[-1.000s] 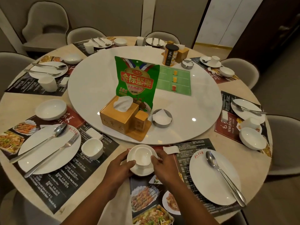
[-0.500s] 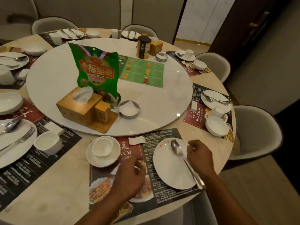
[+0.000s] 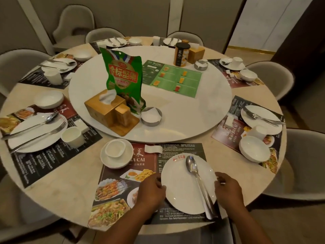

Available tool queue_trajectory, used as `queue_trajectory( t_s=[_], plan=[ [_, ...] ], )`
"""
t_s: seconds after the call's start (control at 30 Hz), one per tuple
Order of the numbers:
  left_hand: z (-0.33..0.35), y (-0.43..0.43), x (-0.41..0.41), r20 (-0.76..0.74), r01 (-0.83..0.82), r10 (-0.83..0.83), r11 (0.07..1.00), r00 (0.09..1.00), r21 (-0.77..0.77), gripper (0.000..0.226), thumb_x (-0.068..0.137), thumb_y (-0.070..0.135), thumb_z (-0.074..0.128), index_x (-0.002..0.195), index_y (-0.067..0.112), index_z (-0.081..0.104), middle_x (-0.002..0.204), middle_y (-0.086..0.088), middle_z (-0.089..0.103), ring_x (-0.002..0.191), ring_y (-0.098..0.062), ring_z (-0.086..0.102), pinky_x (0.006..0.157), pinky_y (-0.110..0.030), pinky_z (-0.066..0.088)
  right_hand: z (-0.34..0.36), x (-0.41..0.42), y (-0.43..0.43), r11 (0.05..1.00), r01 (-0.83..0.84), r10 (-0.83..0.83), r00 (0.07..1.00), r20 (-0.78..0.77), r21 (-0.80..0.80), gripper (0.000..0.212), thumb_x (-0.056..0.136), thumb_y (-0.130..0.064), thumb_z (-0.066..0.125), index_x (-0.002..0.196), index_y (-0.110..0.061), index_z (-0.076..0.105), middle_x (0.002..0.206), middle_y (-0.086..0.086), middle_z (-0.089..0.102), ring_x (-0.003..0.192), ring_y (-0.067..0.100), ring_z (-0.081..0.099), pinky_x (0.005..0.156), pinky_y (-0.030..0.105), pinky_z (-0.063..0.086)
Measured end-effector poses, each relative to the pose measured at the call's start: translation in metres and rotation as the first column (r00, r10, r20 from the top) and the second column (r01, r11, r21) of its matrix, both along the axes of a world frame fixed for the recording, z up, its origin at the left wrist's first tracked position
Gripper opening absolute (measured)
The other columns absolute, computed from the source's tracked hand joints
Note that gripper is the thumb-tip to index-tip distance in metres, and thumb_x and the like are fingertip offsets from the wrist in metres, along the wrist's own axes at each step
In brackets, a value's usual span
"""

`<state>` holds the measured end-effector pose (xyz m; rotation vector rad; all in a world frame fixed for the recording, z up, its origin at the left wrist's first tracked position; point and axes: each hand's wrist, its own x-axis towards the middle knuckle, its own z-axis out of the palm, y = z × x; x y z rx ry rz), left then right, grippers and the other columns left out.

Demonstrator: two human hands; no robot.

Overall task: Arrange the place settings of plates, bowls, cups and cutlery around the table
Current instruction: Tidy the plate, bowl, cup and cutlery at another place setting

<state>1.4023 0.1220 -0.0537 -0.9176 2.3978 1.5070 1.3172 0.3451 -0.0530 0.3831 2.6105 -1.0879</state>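
I've got L grip (image 3: 151, 192) curled onto the near-left rim of the plate (image 3: 182, 187) and R grip (image 3: 228, 189) pinching the opposite rim. Plate sits flat betw. them on the placemat (image 3: 175, 152), at the bench (image 3: 70, 182) edge. Spoon (image 3: 195, 175) lies on it, handle toward R grip. Beyond L grip, cup (image 3: 115, 148) stands in a saucer (image 3: 112, 162).

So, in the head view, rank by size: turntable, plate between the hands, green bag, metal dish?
1. turntable
2. plate and green bag: roughly alike, and the plate is nearer, so unsure
3. metal dish
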Motion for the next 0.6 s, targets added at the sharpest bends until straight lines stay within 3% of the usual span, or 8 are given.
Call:
queue_trajectory(
  t_s=[0.07,0.13,0.27,0.4,0.5,0.6],
  plan=[
    [0.002,-0.008,0.007,0.027,-0.028,0.028,1.0,0.999,-0.004,0.03,0.084,0.011,0.064,0.095,0.039,0.063,0.084,0.011,0.065,0.08,-0.014,0.064,0.079,-0.04,0.058,0.0,0.006,-0.008,1.0,-0.006,0.005,1.0,-0.009,-0.027,0.034,0.095,-0.007,0.054,0.126,-0.018,0.061,0.103,-0.001,0.061,0.086,0.016,0.056,0.068,0.024,0.044],
    [0.006,-0.018,0.014,0.024,-0.06,0.061,0.998,0.998,-0.023,0.032,0.086,0.01,0.064,0.095,0.041,0.061,0.086,0.015,0.063,0.083,-0.011,0.062,0.079,-0.038,0.059,-0.002,0.013,-0.019,0.999,-0.016,0.015,1.0,-0.02,-0.043,0.03,0.093,-0.006,0.054,0.119,-0.017,0.064,0.097,-0.002,0.061,0.087,0.017,0.054,0.073,0.024,0.042],
    [0.009,-0.047,0.027,0.001,-0.09,0.09,0.991,0.996,-0.101,0.036,0.087,0.009,0.063,0.104,0.041,0.061,0.084,0.016,0.063,0.073,-0.003,0.062,0.053,-0.013,0.051,-0.008,0.027,-0.045,0.995,-0.064,0.061,0.997,-0.04,-0.074,0.02,0.09,-0.006,0.058,0.102,-0.019,0.066,0.081,-0.007,0.061,0.076,0.014,0.053,0.068,0.024,0.039],
    [0.011,-0.069,0.035,0.022,-0.097,0.102,0.984,0.995,-0.149,0.041,0.087,0.011,0.063,0.121,0.035,0.065,0.093,0.013,0.066,0.089,-0.01,0.062,0.084,-0.03,0.053,-0.012,0.038,-0.066,0.986,-0.072,0.067,0.997,-0.039,-0.15,0.023,0.086,-0.002,0.06,0.092,-0.024,0.065,0.081,-0.009,0.064,0.075,0.007,0.059,0.06,0.018,0.039],
    [0.011,-0.077,0.037,0.019,-0.109,0.112,0.985,0.993,-0.13,0.041,0.09,0.009,0.062,0.124,0.032,0.064,0.097,0.01,0.064,0.093,-0.013,0.059,0.091,-0.032,0.049,-0.017,0.045,-0.075,0.983,-0.059,0.061,0.998,0.001,-0.173,0.026,0.083,-0.002,0.06,0.087,-0.028,0.062,0.077,-0.005,0.066,0.074,0.014,0.064,0.065,0.03,0.05],
    [0.009,-0.08,0.037,0.021,-0.117,0.12,0.987,0.993,-0.107,0.041,0.091,0.01,0.061,0.126,0.03,0.063,0.101,0.007,0.064,0.097,-0.015,0.06,0.094,-0.034,0.048,-0.018,0.049,-0.076,0.981,-0.076,0.076,0.997,-0.003,-0.181,0.03,0.083,-0.002,0.062,0.083,-0.031,0.057,0.076,-0.003,0.066,0.069,0.013,0.065,0.065,0.033,0.052]
  ],
)
